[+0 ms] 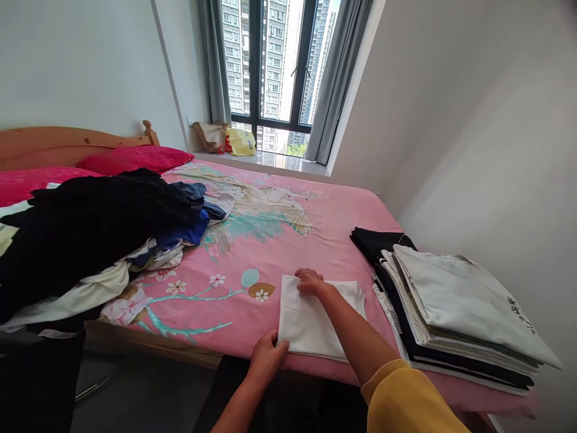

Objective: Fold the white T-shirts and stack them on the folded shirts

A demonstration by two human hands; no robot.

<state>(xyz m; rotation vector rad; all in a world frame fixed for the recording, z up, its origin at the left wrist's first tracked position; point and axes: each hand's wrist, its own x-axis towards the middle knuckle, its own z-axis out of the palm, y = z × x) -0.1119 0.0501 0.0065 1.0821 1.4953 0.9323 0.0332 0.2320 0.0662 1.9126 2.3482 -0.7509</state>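
A folded white shirt (311, 322) lies flat at the near edge of the bed, in front of me. My left hand (269, 356) grips its near left corner, thumb on top and the other fingers partly hidden at the edge. Reaching across the cloth, my right hand (310, 284) holds the far edge near the left corner with bent fingers. Right of the shirt rises a stack of folded clothes (460, 300), mostly white and black, with a printed white garment on top. Folded black clothing (378, 242) lies behind that stack.
A loose heap of clothes (108, 222), largely black, covers the bed's left side. Red pillows (139, 157) rest by the wooden headboard (67, 141). The bed has a pink flowered sheet (340, 207). Brown and yellow bags (241, 142) stand on the windowsill. A wall borders the right.
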